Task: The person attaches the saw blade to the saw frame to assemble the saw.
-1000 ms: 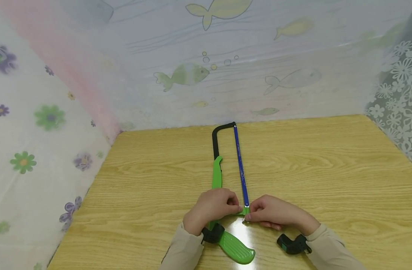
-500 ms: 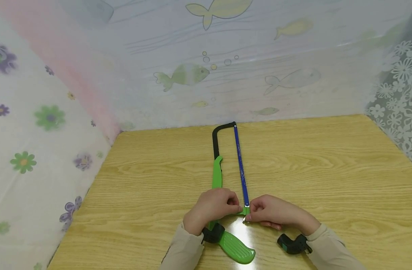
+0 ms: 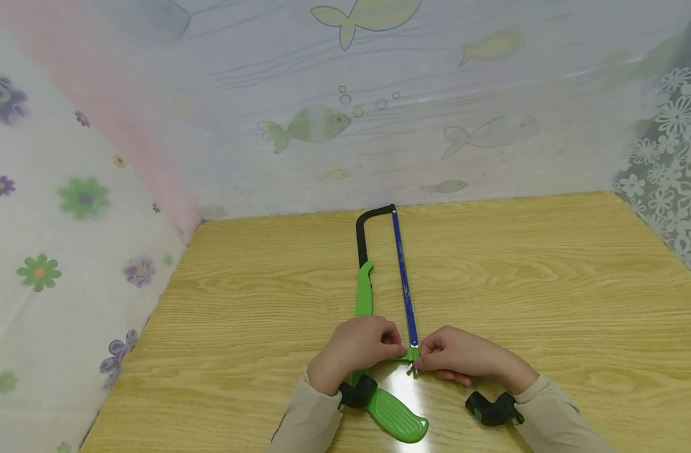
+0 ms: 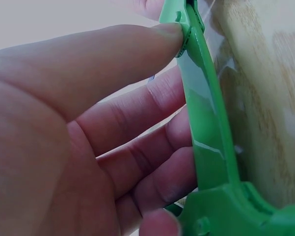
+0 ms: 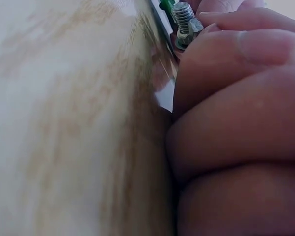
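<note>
A hacksaw lies flat on the table, its green-and-black frame (image 3: pixel 364 289) at left and its blue blade (image 3: pixel 404 277) at right. My left hand (image 3: pixel 359 343) grips the short green arm (image 4: pixel 203 118) at the blade's near end, thumb on one face and the other fingers behind it. My right hand (image 3: pixel 464 355) pinches a small metal wing nut (image 3: pixel 411 369) just below that arm. In the right wrist view a threaded bolt (image 5: pixel 183 14) sticks out of the nut beside the curled fingers. The green handle (image 3: pixel 398 416) extends from under the left wrist.
The wood-grain table (image 3: pixel 549 270) meets a fish-printed curtain (image 3: pixel 300 170) at the back, close behind the saw's black tip. A flowered sheet (image 3: pixel 51 314) hangs along the left edge. Black wrist cameras sit on both cuffs.
The metal wings at my right fingertips have turned a little, and more of them shows now. My left hand and the hacksaw stay in place.
</note>
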{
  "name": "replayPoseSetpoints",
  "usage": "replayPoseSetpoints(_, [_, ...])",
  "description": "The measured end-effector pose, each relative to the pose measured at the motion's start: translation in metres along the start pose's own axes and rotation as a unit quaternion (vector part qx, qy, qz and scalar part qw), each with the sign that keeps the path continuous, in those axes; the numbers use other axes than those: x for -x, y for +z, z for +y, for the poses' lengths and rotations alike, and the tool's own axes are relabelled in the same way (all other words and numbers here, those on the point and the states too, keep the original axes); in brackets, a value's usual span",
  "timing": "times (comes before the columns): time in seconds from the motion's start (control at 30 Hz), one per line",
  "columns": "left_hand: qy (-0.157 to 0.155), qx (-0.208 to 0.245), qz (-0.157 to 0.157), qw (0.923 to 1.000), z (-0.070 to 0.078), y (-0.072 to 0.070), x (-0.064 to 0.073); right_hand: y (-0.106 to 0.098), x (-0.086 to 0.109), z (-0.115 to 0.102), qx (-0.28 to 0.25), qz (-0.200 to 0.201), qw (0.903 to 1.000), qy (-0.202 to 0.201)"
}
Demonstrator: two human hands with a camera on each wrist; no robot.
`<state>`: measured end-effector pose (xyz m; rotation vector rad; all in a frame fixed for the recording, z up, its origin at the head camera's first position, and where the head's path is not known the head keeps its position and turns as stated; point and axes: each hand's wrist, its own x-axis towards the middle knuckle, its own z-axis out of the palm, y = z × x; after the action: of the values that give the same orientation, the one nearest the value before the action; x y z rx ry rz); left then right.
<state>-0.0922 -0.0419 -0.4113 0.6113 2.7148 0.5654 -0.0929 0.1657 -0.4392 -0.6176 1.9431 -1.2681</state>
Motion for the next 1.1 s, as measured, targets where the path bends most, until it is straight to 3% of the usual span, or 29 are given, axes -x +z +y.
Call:
replayPoseSetpoints(0.53, [-0.001,0.005,0.002,1.0,-0.0021,0.0013,-0.0009,-0.0028,0.0014,0.0018,-0.007,-0.033,0.999,-0.028])
replayPoseSetpoints(1.1, [-0.002,0.003,0.001,1.0,-0.0025,0.0017,-0.001,-0.0031,-0.0009,0.0011,0.002,-0.015,0.9999,-0.001])
